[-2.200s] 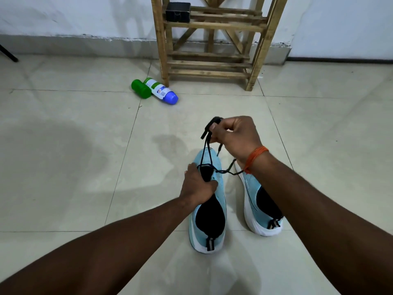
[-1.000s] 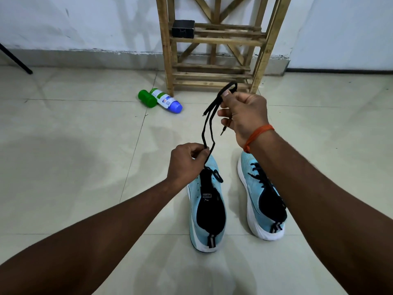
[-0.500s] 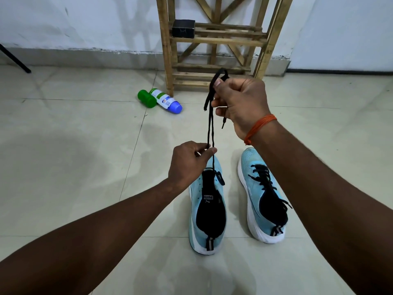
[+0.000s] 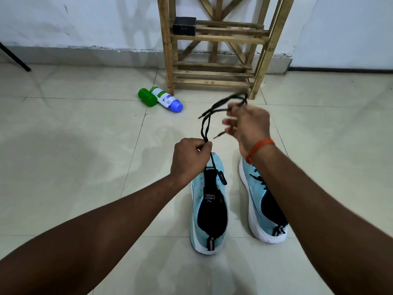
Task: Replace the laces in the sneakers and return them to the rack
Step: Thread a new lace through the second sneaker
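**Operator:** State the grip condition.

**Technician:** Left hand [image 4: 189, 160]: fingers [image 4: 205, 145] closed in a pinch on the black lace [image 4: 205, 126], directly above the toe of the left sneaker [image 4: 209, 211]. Right hand [image 4: 248, 126]: raised, farther off and to the right, and motion-blurred. Its upper fingers [image 4: 234, 108] clamp the looped lace, and the lower fingers are loosely spread. Two lace ends hang free between the hands.

**Operator:** Where is the lace seated?

**Technician:** From the left pinch it runs down to the front of the left sneaker's opening. Whether it is threaded through an eyelet there cannot be resolved. Both sneakers stand on the floor [image 4: 74, 167] at the near side, just beside each other and well short of the rack [image 4: 212, 67]. The right sneaker [image 4: 253, 188] shows black lacing in place.

**Operator:** List the probable faults.

**Technician:** These are assessments only.
1. If the lace is caught at the shoe, an upward pull would likely lift or tip the left sneaker into the right sneaker, because nothing holds the shoe down.
2. The right grip looks partial, so the loop may slip out and the lace may drop.
3. The free ends may pass through the loop and knot under tension.
4. A bottle [image 4: 168, 100] and a green container [image 4: 146, 97] lie on the floor just left of the rack's left leg. A carried sneaker or a foot could strike them when the sneakers go back to the rack.
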